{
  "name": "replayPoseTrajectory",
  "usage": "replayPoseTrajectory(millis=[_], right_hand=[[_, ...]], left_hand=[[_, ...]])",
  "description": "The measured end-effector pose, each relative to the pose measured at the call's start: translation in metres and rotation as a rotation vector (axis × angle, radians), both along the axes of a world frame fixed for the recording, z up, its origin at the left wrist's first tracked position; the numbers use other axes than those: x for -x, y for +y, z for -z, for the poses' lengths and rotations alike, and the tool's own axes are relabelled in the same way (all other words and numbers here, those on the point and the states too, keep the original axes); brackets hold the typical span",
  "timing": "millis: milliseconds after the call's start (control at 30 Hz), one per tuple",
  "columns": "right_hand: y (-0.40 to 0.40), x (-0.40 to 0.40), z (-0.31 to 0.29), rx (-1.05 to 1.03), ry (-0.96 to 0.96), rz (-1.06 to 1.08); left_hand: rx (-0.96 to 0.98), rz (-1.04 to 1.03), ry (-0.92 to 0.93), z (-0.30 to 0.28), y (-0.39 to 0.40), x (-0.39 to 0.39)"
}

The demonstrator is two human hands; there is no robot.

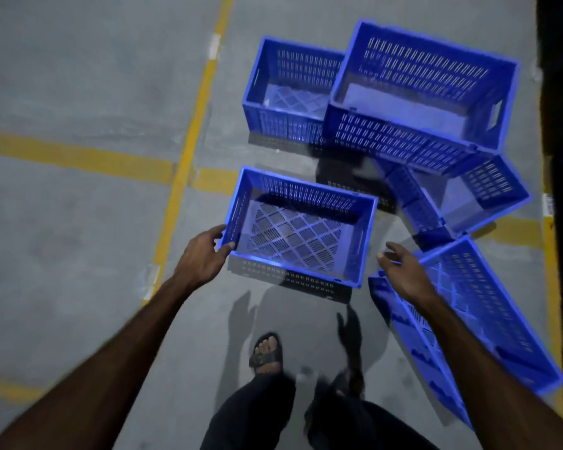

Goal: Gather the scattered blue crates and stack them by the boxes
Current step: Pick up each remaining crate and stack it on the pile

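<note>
my left hand [205, 254] grips the near-left corner of the nearest crate [298, 227], fingers [227, 245] curled over its rim. that crate seems to hang just above the floor [78, 206], judging by the shadow under it, though i can't be sure it is fully lifted. my right hand [400, 271] is released, fingers spread and holding nothing, reaching between the crate's right end and the tilted crate [478, 319] beside it.

i judge the gathering is well under way but not finished. the crates are bunched together here rather than spread wide, yet they are not in a tidy stack. the big crate [420, 92] at the top sits raised, overlapping the far left crate [286, 89] and resting over the angled crate [462, 196] below it. the tilted crate at my right lies on its side or slanted. so straightening and stacking is left, starting with the one in my left hand. i can't make out any boxes; the right edge is too dark to tell.

every crate i can see into is empty: only the slotted walls and lattice bottoms show. my sandalled foot [266, 354] stands just behind the held crate, near the yellow floor lines [189, 141].
</note>
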State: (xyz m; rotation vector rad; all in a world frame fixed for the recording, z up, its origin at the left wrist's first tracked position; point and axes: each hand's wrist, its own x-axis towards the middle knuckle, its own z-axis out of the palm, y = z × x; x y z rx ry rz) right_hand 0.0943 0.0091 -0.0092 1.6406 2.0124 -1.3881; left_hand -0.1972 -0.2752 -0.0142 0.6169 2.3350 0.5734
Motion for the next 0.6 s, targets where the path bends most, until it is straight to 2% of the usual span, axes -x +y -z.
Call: replayPoseTrajectory(millis=[200,333,467,600], right_hand=[[0.002,0.001,0.124,-0.013,-0.002,-0.087],[0.020,0.002,0.197,-0.080,0.032,-0.067],[0.043,0.005,0.252,-0.177,0.050,-0.023],[0.057,0.003,0.297,-0.239,0.087,0.012]], left_hand=[[0.009,0.040,0.062,0.118,-0.006,0.014],[-0.027,-0.049,0.067,0.193,-0.004,0.029],[-0.056,-0.100,0.126,0.250,0.002,0.046],[-0.069,-0.063,0.284,0.290,0.011,0.064]])
